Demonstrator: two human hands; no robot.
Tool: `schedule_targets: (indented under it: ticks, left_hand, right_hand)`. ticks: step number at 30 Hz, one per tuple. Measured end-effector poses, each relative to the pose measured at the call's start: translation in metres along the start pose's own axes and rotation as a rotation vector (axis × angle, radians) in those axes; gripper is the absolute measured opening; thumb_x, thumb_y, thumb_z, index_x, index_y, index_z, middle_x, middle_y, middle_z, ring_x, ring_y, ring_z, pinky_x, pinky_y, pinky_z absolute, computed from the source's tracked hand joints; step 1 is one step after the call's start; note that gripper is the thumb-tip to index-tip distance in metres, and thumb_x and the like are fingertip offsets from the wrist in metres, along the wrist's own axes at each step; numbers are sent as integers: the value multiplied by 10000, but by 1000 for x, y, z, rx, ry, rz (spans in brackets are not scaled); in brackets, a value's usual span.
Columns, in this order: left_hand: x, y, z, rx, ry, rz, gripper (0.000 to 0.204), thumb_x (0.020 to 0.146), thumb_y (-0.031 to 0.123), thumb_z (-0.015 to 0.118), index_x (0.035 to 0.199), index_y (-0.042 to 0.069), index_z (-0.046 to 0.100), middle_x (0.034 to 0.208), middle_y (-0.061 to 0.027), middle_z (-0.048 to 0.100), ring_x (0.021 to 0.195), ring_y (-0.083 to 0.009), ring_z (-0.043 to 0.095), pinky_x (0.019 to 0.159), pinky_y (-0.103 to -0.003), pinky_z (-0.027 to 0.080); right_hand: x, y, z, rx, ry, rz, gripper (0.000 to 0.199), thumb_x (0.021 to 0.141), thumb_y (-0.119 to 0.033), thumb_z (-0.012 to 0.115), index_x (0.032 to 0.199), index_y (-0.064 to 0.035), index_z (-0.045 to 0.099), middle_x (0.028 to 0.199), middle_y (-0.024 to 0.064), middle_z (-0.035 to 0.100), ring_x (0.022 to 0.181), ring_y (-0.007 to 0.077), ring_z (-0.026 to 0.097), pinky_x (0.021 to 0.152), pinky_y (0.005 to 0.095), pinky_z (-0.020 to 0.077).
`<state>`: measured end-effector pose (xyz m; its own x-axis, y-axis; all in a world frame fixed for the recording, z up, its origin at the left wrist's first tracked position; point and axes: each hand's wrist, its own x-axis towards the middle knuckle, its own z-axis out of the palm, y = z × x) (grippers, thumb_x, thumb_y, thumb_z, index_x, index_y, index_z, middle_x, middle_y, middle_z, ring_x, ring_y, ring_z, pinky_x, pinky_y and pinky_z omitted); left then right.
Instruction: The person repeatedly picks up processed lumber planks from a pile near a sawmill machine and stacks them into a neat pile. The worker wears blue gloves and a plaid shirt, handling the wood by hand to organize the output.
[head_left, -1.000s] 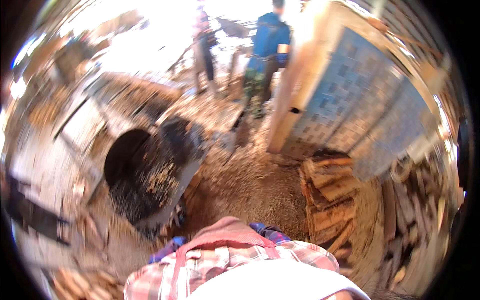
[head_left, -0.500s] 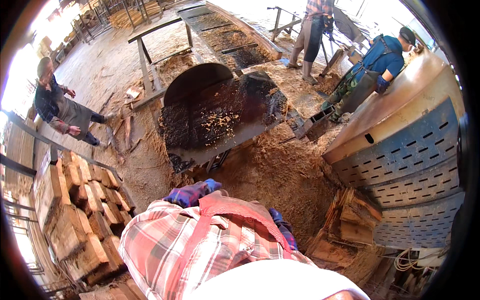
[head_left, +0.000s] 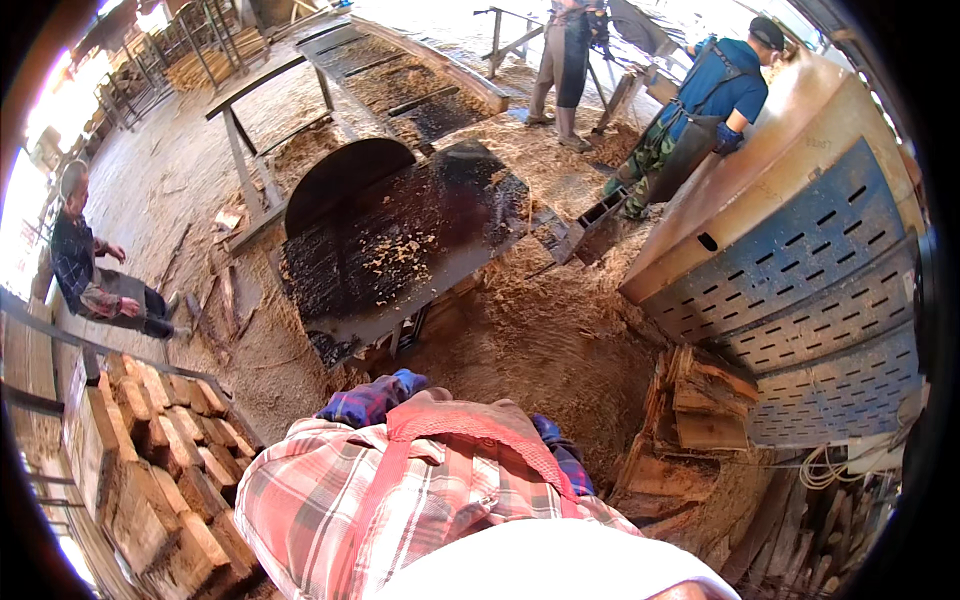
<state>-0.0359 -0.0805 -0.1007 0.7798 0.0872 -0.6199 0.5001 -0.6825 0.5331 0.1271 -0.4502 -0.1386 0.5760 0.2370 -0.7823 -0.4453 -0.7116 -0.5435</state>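
My left hand [head_left: 409, 381] shows in front of my chest as a bit of blue glove beyond a blue-and-red plaid cuff. It is nearest the front edge of a dark metal saw table [head_left: 405, 245] strewn with wood chips. A large round saw blade [head_left: 345, 180] stands up at that table's far left side. On the other side of my red apron [head_left: 450, 418], my right hand [head_left: 545, 428] is mostly hidden, with only some blue and a plaid sleeve visible. The fingers of both hands are out of sight, so what they hold, if anything, cannot be seen.
Sawdust [head_left: 540, 330] covers the ground ahead. Stacked timber [head_left: 175, 460] stands at left, beside a person in an apron [head_left: 95, 265]. At right are a slotted blue metal panel [head_left: 800, 270] and rough wood slabs [head_left: 705, 400]. A person in blue [head_left: 725, 90] leans over the metal housing.
The surroundings have shifted left in the picture as my view turned right. Both hands stay close to my body, almost unmoved. The person at left has lowered their arms slightly.
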Motion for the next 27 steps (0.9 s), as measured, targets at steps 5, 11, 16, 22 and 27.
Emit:
schedule_targets:
  ticks: [5, 11, 16, 22, 27]
  left_hand:
    - [-8, -6, -6, -3, -49, -34, 285, 787, 339, 587, 953, 111, 632, 883, -139, 636, 806, -239, 614, 678, -367, 436]
    - [-9, -4, -13, 37, -51, 62, 279, 775, 330, 604, 902, 83, 621, 801, -162, 623, 761, -255, 604, 675, -370, 433]
    - [2, -16, -4, -56, -54, 53, 271, 779, 309, 613, 927, 83, 630, 798, -136, 623, 755, -221, 584, 680, -359, 431]
    - [26, -45, 12, -166, -63, 202, 324, 775, 293, 632, 1012, 72, 636, 866, -100, 636, 789, -151, 555, 703, -340, 433]
    - [26, -40, 4, -1, -126, 97, 364, 767, 277, 630, 1061, 64, 622, 900, -110, 639, 823, -140, 559, 730, -324, 438]
  right_hand:
    - [8, 6, 0, -467, 83, -144, 307, 849, -337, 490, 939, -72, 616, 961, 159, 625, 840, 268, 568, 745, 375, 426]
    - [29, 28, 1, -126, -43, -225, 242, 793, -314, 553, 886, -102, 622, 890, 141, 638, 788, 279, 581, 695, 375, 439]
    - [43, 26, 12, 108, -14, -39, 281, 826, -302, 536, 926, -59, 636, 887, 120, 654, 765, 242, 586, 674, 357, 445]
    - [13, 2, 14, 389, 43, 93, 334, 856, -312, 500, 906, -20, 655, 885, 100, 656, 768, 205, 585, 689, 348, 439]
    - [2, -8, 3, 30, 63, -93, 316, 841, -301, 514, 907, -27, 655, 868, 97, 656, 778, 199, 581, 702, 344, 431]
